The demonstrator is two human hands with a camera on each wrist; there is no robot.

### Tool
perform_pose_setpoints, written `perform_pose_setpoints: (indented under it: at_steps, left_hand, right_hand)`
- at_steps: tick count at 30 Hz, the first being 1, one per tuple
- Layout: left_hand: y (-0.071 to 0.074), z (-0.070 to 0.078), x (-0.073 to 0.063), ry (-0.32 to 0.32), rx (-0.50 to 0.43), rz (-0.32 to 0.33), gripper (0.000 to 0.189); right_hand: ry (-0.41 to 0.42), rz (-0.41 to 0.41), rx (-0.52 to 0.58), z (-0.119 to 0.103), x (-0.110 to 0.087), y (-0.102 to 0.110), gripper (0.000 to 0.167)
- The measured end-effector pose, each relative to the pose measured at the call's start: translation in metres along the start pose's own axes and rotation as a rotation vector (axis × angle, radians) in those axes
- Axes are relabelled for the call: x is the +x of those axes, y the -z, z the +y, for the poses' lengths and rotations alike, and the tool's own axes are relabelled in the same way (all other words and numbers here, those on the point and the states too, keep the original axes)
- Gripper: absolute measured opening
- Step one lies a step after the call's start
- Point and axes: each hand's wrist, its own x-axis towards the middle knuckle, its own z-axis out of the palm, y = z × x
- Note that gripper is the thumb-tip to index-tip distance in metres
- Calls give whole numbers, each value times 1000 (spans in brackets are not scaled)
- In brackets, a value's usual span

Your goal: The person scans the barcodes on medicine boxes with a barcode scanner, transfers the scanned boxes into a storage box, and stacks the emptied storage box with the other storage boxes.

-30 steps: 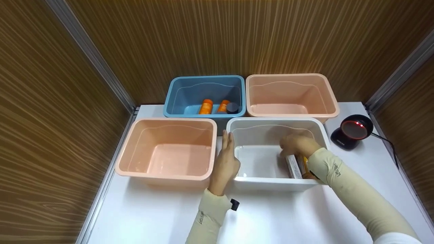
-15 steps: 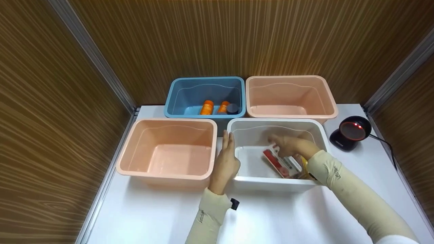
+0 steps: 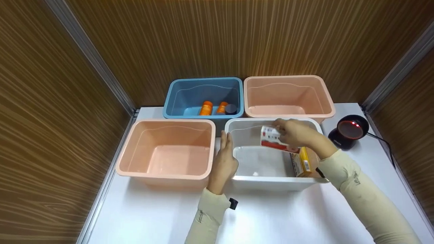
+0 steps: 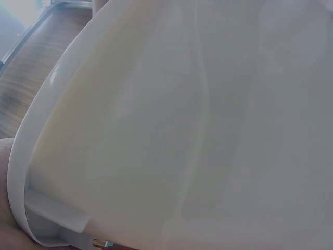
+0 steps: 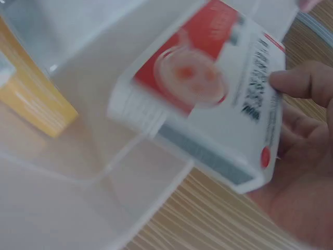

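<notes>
My right hand point(image 3: 298, 134) pinches a white and red medicine box point(image 3: 273, 138) by its edge, held tilted over the white bin point(image 3: 271, 183). In the right wrist view the thumb lies on the printed face of the medicine box point(image 5: 208, 94), the fingers behind it. A yellow box point(image 3: 304, 163) stands inside the white bin against its right side, beside a brownish item partly hidden there. My left hand point(image 3: 223, 167) rests with straight fingers along the outside of the white bin's left wall. The left wrist view shows mostly that bin's pale inner wall point(image 4: 145, 130).
A peach bin point(image 3: 166, 177) stands to the left. Behind are a blue bin point(image 3: 203, 117), with orange bottles point(image 3: 206, 107) and a dark-capped item, and another peach bin point(image 3: 288, 78). A black scanner point(image 3: 351, 130) with red lights and a cable stands at the right.
My right hand has lifted the medicine box from beside the yellow box, up to the white bin's rim height. The yellow box has come into fuller view. My left hand has stayed put.
</notes>
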Motion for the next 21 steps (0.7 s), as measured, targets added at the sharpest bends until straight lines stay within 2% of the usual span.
perform_pose_setpoints:
  at_steps: [3, 8, 11, 14, 17, 19, 21]
  left_hand:
    - [0, 0, 0, 0, 3, -1, 77]
    - [0, 1, 1, 24, 11, -23, 77]
    - [1, 1, 1, 42, 15, -34, 77]
    - [1, 0, 1, 42, 16, -32, 77]
    - [1, 0, 1, 31, 12, -25, 77]
    - [1, 0, 1, 18, 12, -16, 77]
    - [0, -1, 1, 8, 22, -6, 76]
  right_hand:
    - [53, 86, -31, -6, -11, 10, 43]
    - [144, 208, -116, -17, -35, 21, 45]
    - [202, 283, -124, -20, -49, 25, 44]
    - [284, 413, -116, -18, -60, 26, 44]
    - [371, 595, -86, -14, -68, 28, 40]
    - [346, 681, -32, -13, -75, 30, 33]
    - [273, 743, 49, -12, -81, 34, 27]
